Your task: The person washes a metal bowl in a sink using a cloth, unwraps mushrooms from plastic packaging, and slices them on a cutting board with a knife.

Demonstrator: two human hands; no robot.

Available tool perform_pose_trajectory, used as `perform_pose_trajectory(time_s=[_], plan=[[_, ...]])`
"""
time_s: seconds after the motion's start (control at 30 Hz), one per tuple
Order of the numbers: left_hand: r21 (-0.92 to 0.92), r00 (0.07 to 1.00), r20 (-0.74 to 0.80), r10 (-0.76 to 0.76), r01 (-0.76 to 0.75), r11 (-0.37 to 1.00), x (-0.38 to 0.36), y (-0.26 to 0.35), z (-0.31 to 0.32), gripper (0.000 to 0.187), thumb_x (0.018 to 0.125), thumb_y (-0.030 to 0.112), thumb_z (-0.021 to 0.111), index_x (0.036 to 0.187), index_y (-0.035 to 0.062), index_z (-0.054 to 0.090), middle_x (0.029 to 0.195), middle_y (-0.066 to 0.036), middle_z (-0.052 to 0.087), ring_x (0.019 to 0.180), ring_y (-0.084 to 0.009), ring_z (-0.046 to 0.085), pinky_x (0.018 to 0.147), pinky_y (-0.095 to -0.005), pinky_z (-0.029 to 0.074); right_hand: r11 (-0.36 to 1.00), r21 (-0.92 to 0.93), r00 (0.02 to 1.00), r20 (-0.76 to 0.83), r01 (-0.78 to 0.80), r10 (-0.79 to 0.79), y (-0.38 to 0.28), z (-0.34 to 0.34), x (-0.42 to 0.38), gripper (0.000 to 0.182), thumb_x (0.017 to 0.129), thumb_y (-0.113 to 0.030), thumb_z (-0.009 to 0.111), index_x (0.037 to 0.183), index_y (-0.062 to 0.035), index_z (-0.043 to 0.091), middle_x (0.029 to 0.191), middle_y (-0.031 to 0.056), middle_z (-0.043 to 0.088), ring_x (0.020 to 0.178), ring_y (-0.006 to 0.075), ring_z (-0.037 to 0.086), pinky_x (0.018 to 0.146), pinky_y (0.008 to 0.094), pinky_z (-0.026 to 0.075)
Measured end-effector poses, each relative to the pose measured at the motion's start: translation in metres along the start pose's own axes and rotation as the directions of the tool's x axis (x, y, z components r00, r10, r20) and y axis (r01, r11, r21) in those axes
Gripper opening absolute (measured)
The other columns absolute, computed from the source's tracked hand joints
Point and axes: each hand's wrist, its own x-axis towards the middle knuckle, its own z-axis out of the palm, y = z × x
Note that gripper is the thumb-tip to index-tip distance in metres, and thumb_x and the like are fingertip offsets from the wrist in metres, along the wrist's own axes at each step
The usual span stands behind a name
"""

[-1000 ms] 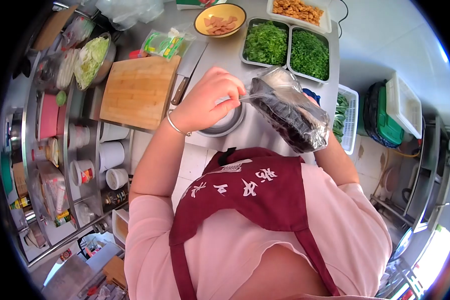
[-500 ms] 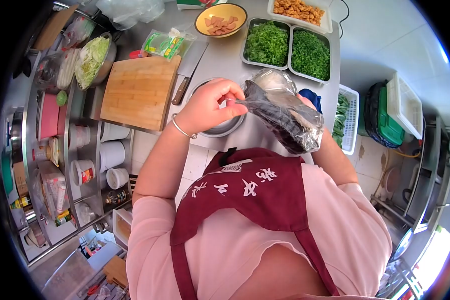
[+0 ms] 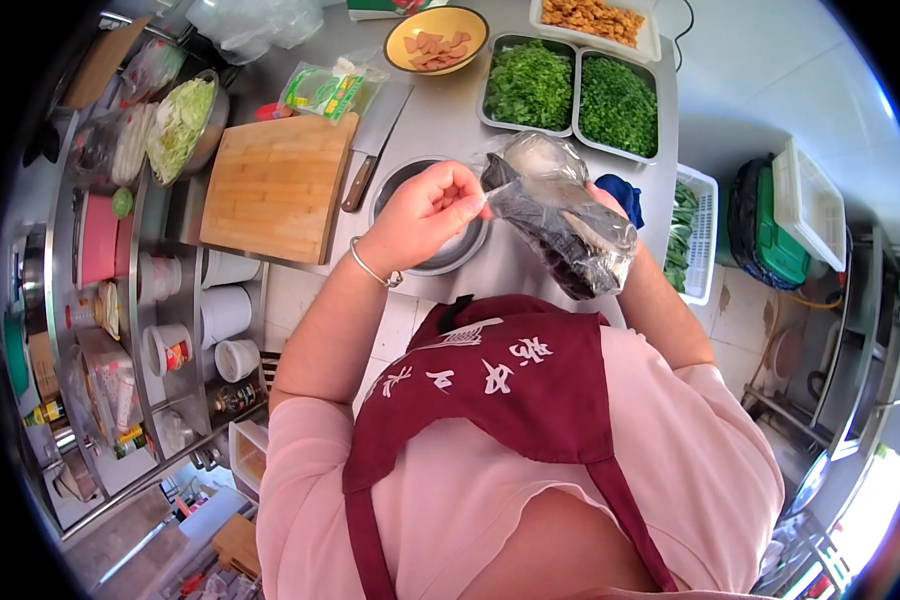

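Observation:
My left hand (image 3: 425, 215) is closed, with thumb and forefinger pinching the edge of a clear plastic bag (image 3: 565, 225). The bag has dark, almost black contents at its lower part and something pale and rounded at its far end; I cannot make out what these are. My right hand (image 3: 608, 200) supports the bag from its right side, with most of its fingers hidden behind the plastic. A round metal bowl (image 3: 385, 200) stands on the steel counter (image 3: 440, 110), partly covered by my left hand.
A wooden cutting board (image 3: 275, 185) and a cleaver (image 3: 360, 180) lie to the left. Two metal trays of chopped greens (image 3: 530, 85) stand ahead, beside a yellow bowl of pink slices (image 3: 435, 42) and a white tray of orange-brown pieces (image 3: 595, 22). A dark blue cloth (image 3: 622, 198) lies right.
My left hand has shifted slightly with the bag's edge still in its pinch. The bag has tilted a little and moved slightly left. Both hands keep their hold.

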Motion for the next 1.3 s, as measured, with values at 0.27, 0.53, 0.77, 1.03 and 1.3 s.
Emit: perform_pose_trajectory(time_s=[0.27,0.53,0.77,1.03,1.3], plan=[[0.318,0.993,-0.117,-0.032,0.068,0.946,0.006,0.003,0.006,0.009,0.088,0.007,0.059,0.080,0.0033,0.059,0.089,-0.001,0.058,0.069,-0.0034,0.049,0.060,-0.0186,0.041,0.999,-0.035,0.992,-0.122,0.032,-0.036,0.006,0.004,-0.001,0.061,0.087,-0.037,0.057,0.131,0.0015,0.041,0.129,0.0187,0.049,0.117,0.0303,0.049,0.102,0.0394,0.039],[-0.080,0.997,0.027,0.070,-0.068,0.995,0.003,-0.021,0.000,0.020,0.087,0.007,0.060,0.105,0.0064,0.051,0.089,-0.003,0.054,0.072,-0.0054,0.047,0.064,-0.0195,0.041,0.979,0.098,0.983,-0.058,0.179,-0.174,0.002,0.003,0.006,0.043,0.096,-0.030,0.035,0.128,-0.0044,0.047,0.123,0.0176,0.055,0.107,0.0340,0.056,0.095,0.0471,0.045],[0.718,0.931,0.131,0.340,-0.325,0.615,0.004,-0.005,0.017,0.017,0.079,0.006,0.068,0.093,0.0054,0.058,0.080,0.001,0.048,0.069,-0.0068,0.044,0.060,-0.0206,0.039,0.977,0.009,0.977,-0.023,0.211,-0.211,0.004,-0.007,0.009,0.050,0.095,-0.036,0.034,0.135,-0.0069,0.040,0.131,0.0117,0.050,0.116,0.0324,0.050,0.101,0.0471,0.038],[0.296,0.965,-0.060,0.255,-0.227,0.928,-0.001,-0.022,0.015,0.024,0.077,0.003,0.068,0.100,0.0060,0.062,0.090,0.000,0.052,0.060,-0.0035,0.040,0.055,-0.0188,0.036,0.980,0.086,0.982,-0.074,0.179,-0.172,0.006,0.007,0.009,0.054,0.093,-0.037,0.042,0.137,-0.0063,0.036,0.134,0.0145,0.046,0.118,0.0318,0.049,0.099,0.0454,0.040],[0.724,0.852,-0.051,0.520,-0.328,0.607,0.007,0.013,0.045,0.024,0.075,0.003,0.070,0.097,0.0058,0.061,0.098,-0.004,0.052,0.054,-0.0046,0.042,0.051,-0.0190,0.037,0.981,0.018,0.978,-0.082,0.193,-0.191,0.005,0.015,0.010,0.058,0.093,-0.043,0.040,0.136,-0.0044,0.037,0.132,0.0144,0.048,0.116,0.0304,0.051,0.099,0.0437,0.040]])
